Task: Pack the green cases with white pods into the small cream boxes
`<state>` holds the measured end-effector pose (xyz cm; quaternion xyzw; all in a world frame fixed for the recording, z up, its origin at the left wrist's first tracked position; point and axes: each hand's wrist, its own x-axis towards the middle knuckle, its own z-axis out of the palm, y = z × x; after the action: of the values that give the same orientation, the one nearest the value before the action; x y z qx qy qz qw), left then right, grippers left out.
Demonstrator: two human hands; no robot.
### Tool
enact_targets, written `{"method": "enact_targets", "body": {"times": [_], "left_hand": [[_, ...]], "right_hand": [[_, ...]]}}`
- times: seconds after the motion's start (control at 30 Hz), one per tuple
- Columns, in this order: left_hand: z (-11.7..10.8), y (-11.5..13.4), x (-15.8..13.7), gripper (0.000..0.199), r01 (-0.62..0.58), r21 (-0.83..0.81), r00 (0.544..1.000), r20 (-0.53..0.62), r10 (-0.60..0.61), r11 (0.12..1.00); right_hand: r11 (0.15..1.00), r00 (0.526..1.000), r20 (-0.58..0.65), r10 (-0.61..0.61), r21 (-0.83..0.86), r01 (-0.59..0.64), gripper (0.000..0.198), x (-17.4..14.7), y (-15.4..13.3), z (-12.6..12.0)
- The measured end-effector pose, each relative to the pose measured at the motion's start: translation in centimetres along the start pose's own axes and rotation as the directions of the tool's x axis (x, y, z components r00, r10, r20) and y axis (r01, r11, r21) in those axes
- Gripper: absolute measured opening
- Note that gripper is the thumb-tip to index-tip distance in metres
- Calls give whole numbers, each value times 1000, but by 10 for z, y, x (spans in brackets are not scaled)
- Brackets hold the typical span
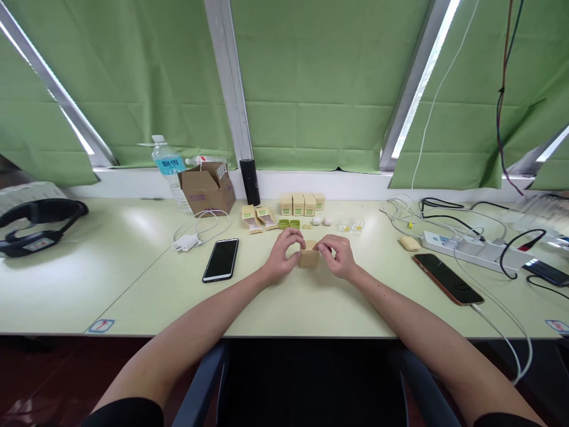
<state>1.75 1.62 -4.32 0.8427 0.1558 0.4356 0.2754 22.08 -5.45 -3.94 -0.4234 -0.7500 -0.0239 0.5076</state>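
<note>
A small kraft cardboard box (pixel 309 258) stands upright on the table between my hands. My left hand (pixel 283 255) grips its left side, with the thumb near the front and the fingers curled over the top edge. At the upper right edge of the box, my right hand (pixel 338 256) is closed in a pinch, apparently on a flap; the fingertips are partly hidden. Just beyond lie two green trays (pixel 289 224), some tiny yellowish pieces (pixel 306 226), two small white rolls (pixel 322 221) and clear plastic pieces (pixel 351 225). Two opened flat boxes (pixel 259 219) lie behind to the left.
Several closed small boxes (pixel 302 204) stand in a row at the back. A phone (pixel 221 260) lies left, another phone (pixel 448 279) right, near a power strip (pixel 475 250) and loose cables. A carton (pixel 207 188), water bottle (pixel 171 169) and black cylinder (pixel 249 182) line the wall.
</note>
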Motion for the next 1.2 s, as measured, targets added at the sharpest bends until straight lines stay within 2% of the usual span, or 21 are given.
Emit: {"method": "enact_targets", "body": {"times": [0.2,0.4,0.6,0.67,0.77,0.9,1.03,1.2], "left_hand": [[1,-1,0,22,46,32,999,-8,-46,998],[3,-8,5,33,69,-43,993,-92,-73,997],[9,-11,4,39,189,-64,974,-119,-195,980],[9,-11,4,38,199,-54,971,-124,-204,979],[9,-9,4,32,192,-40,973,-127,-195,981],[9,-8,3,33,167,-104,986,8,-167,980],[10,-6,0,39,134,-74,974,192,-118,988],[9,-2,-4,48,44,50,896,440,-62,998]], "right_hand": [[998,997,58,54,-31,-52,44,-1,2,1],[995,998,14,68,73,-69,39,-2,-4,-2],[999,985,168,35,31,-41,38,-6,-8,2],[997,982,175,75,-32,-71,37,-5,-5,3],[967,966,117,232,-136,-216,31,0,4,1],[890,889,98,447,-147,-432,26,3,24,-1],[839,823,163,544,-73,-540,37,-1,43,5],[818,829,174,532,146,-556,48,-5,58,13]]}}
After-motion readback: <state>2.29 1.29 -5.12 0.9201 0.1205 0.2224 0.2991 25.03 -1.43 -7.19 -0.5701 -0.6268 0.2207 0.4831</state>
